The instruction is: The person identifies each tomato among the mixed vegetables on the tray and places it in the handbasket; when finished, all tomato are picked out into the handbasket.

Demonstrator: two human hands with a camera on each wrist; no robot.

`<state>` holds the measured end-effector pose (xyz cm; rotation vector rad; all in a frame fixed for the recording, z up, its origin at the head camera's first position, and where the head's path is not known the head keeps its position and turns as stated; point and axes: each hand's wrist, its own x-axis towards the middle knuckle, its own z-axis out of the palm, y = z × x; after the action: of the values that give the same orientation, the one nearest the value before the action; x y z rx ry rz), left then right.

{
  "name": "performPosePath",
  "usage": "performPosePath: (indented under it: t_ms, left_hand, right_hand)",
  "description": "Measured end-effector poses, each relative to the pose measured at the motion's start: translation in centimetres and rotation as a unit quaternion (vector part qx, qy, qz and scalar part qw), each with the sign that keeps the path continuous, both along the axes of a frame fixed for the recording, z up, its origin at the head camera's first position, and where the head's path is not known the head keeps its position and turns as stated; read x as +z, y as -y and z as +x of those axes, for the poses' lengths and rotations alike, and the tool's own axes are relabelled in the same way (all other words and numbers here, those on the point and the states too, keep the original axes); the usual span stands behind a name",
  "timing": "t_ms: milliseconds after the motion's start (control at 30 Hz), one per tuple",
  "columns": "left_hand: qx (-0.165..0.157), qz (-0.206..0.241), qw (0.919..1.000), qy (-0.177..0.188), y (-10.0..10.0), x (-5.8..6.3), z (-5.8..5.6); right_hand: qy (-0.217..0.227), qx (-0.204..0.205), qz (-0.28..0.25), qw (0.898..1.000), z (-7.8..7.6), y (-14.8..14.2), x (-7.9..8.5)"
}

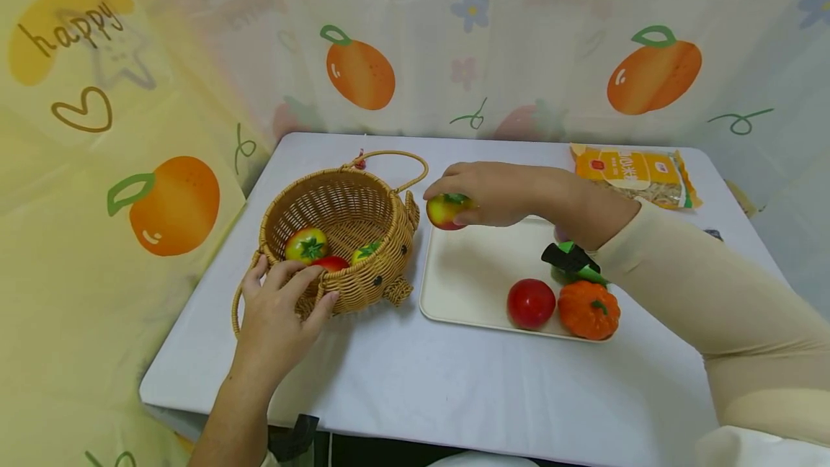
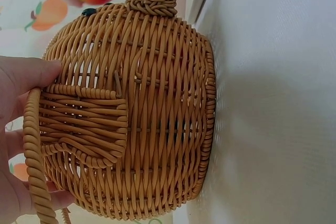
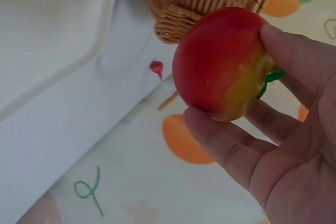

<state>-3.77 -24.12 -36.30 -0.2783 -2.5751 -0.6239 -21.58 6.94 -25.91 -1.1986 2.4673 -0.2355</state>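
Note:
In the head view, my left hand [image 1: 279, 319] grips the near rim of a wicker basket [image 1: 353, 288], with fingers over the edge. The left wrist view has the thumb of that hand [image 2: 31, 74] on the woven ear flap beside the looped handle [image 2: 34, 156]. My right hand [image 1: 496, 193] pinches a red-and-yellow tomato [image 1: 444, 215] with a green calyx, held above the left part of a cream tray [image 1: 467, 287]. Its fingers and thumb press the tomato's sides in the right wrist view [image 3: 218, 66]. Inside the basket lie a yellow-red tomato [image 1: 306, 244] and other tomatoes, partly hidden by the rim.
On the tray's right side sit a red tomato [image 1: 531, 303] and an orange pumpkin [image 1: 588, 310]. A black-and-green item [image 1: 573, 259] behind them is partly under the right sleeve. An orange-yellow food packet [image 1: 635, 175] lies at the back right of the white table [image 1: 421, 380].

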Motion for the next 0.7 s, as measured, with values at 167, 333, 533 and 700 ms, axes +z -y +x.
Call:
performPosePath:
  t_ms: [167,333,533,700]
  left_hand:
    - [-0.001,-0.001,1.0000,-0.002,0.0,-0.1,0.0]
    - [0.001,-0.002,1.0000,0.000,0.1,-0.1,0.0]
    - [0.001,-0.001,1.0000,0.003,0.2,-0.2,0.0]
    - [0.000,-0.004,1.0000,0.000,0.3,-0.2,-0.1]
  right_hand:
    - [-0.017,0.018,-0.029,0.999,-0.1,1.2,1.2]
    - [-0.021,0.042,-0.054,0.997,-0.2,3.5,1.9]
    - [-0.026,0.055,-0.057,0.997,0.2,6.9,2.0]
    - [-0.042,0.085,-0.053,0.994,0.6,9.2,0.8]
